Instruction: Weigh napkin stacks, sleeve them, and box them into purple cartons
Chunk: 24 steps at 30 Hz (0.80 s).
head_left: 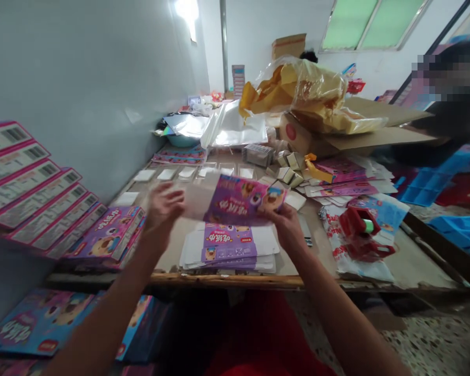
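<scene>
Both my hands hold up a flat purple carton blank (235,201) printed with cartoon bears, a little above the wooden table (411,266). My left hand (162,209) grips its left end, fingers curled and blurred. Pinching the right end is my right hand (285,222). Directly beneath lies a stack of the same unfolded purple blanks (229,248) near the table's front edge.
Folded purple boxes (109,232) and a slanted row of pink-edged boxes (31,193) stand at left. A red tape dispenser (360,227) lies right. Small white packets (188,172), plastic sheets, a yellow bag (297,89) and cardboard crowd the back. Another person sits at far right.
</scene>
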Tool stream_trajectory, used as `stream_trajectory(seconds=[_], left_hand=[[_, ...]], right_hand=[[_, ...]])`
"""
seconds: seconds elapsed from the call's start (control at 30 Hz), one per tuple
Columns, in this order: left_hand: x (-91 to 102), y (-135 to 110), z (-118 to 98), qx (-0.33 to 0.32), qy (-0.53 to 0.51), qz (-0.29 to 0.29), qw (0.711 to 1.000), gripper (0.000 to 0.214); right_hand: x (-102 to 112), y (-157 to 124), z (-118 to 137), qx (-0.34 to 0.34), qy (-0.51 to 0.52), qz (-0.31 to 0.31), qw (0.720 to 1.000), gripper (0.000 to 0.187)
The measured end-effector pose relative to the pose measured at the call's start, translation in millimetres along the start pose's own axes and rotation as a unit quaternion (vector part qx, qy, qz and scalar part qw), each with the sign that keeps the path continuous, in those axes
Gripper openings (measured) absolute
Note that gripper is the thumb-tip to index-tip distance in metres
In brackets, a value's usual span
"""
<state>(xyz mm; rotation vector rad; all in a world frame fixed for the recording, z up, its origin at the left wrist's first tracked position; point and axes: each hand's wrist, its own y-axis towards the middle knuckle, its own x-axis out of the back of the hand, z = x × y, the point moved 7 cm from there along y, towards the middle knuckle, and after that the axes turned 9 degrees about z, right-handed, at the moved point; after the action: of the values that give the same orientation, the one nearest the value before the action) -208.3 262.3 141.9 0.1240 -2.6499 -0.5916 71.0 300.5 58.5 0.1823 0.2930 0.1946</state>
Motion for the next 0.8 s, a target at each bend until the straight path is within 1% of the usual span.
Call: stream_trajectory(seconds=[0.03, 0.07, 0.1, 0.13, 0.17, 0.2, 0.23, 0.27, 0.3, 0.33, 0.37, 0.43, 0.53, 0.6, 0.7, 0.8], left_hand=[[21.6, -3, -8, -0.027, 0.019, -0.074, 0.997, 0.055], [33.3, -4, -21, -0.065, 0.075, -0.127, 0.987, 0.054], [28.5, 1, -33, -0.091, 0.138, -0.109, 0.98, 0.051], [9.9, 10, -43, -0.115, 0.204, -0.038, 0.971, 0.046], [-20.0, 19, -46, -0.125, 0.26, 0.082, 0.954, 0.036], [-54.6, 25, -42, -0.131, 0.303, 0.221, 0.917, 0.028], [-88.2, 24, -33, -0.14, 0.337, 0.36, 0.858, 0.027], [-110.0, 25, -24, -0.143, 0.342, 0.425, 0.826, 0.025], [-126.2, 25, -15, -0.149, 0.345, 0.466, 0.801, 0.021], [-137.0, 26, -7, -0.154, 0.346, 0.488, 0.786, 0.019], [-142.5, 27, 0, -0.158, 0.346, 0.493, 0.783, 0.019], [-145.1, 27, 11, -0.163, 0.355, 0.503, 0.771, 0.025], [-141.4, 20, 12, -0.167, 0.363, 0.516, 0.758, 0.025], [-142.4, 11, 12, -0.169, 0.364, 0.52, 0.754, 0.022], [-151.4, -2, 24, -0.162, 0.371, 0.512, 0.758, 0.019], [-161.8, -4, 47, -0.133, 0.388, 0.481, 0.775, 0.027]], right_hand=[[1, -6, -17, -0.022, -0.01, 0.015, 1.0, 0.029], [1, -13, -32, -0.038, -0.021, 0.028, 0.999, 0.03], [0, -19, -45, -0.048, -0.03, 0.036, 0.998, 0.03], [-2, -24, -56, -0.05, -0.042, 0.042, 0.997, 0.03], [-4, -28, -63, -0.048, -0.059, 0.047, 0.996, 0.029], [-7, -32, -68, -0.043, -0.08, 0.052, 0.995, 0.028], [-9, -35, -70, -0.038, -0.104, 0.056, 0.992, 0.027], [-11, -37, -72, -0.034, -0.125, 0.059, 0.99, 0.026], [-12, -39, -72, -0.032, -0.139, 0.061, 0.988, 0.026], [-12, -39, -73, -0.033, -0.142, 0.061, 0.987, 0.026], [-13, -40, -73, -0.037, -0.134, 0.062, 0.988, 0.027], [-14, -39, -75, -0.053, -0.116, 0.072, 0.989, 0.031], [-19, -39, -79, -0.099, -0.107, 0.096, 0.985, 0.039], [-20, -39, -81, -0.124, -0.117, 0.094, 0.981, 0.039], [-20, -40, -82, -0.136, -0.156, 0.082, 0.975, 0.032], [-22, -42, -85, -0.134, -0.195, 0.075, 0.969, 0.026]])
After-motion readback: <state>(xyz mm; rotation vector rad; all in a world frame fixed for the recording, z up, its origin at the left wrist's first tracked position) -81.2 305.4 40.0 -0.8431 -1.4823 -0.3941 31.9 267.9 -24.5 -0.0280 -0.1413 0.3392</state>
